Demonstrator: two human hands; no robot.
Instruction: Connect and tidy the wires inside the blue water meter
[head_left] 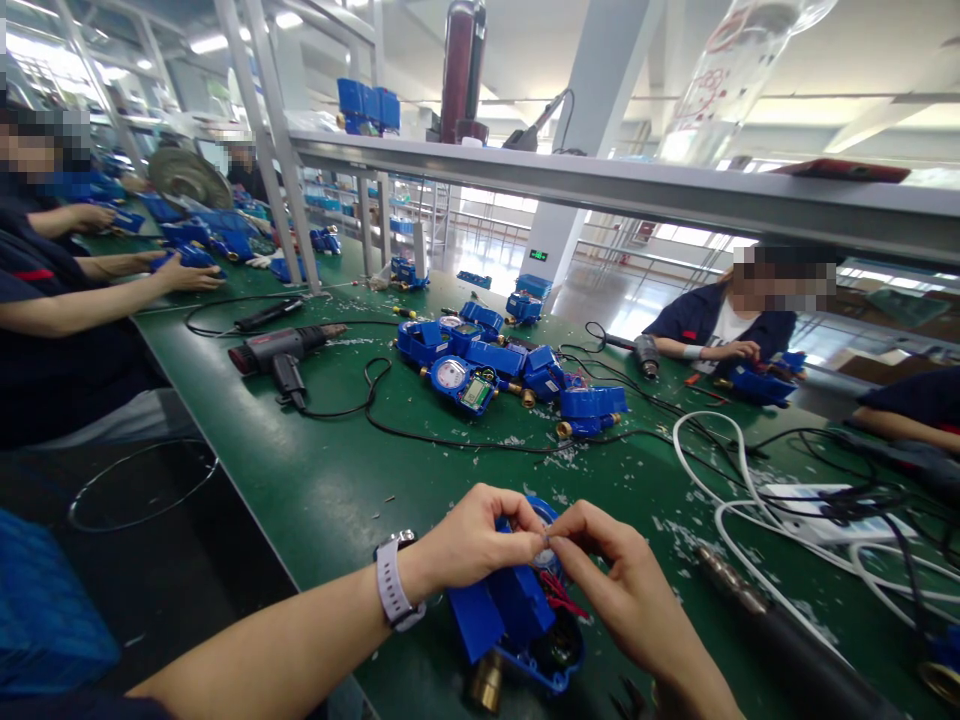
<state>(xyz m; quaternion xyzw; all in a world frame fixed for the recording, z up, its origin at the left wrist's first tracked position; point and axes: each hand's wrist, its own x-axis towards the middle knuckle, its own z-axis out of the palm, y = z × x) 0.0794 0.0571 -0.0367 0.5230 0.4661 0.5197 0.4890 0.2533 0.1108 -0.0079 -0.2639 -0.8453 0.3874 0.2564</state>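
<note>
The left hand [476, 540] and right hand [626, 585] hold a blue water meter [510, 610]. Both grips pinch closed at its top.

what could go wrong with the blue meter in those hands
The red wires run just under the right hand, so a tug might strain or snap them. The blue water meter looks pinched only at its top, with the left hand helping, so it could slip.

left hand [476, 540]: raised, pinching | right hand [622, 580]: raised, pinching | fingertips close together
</note>
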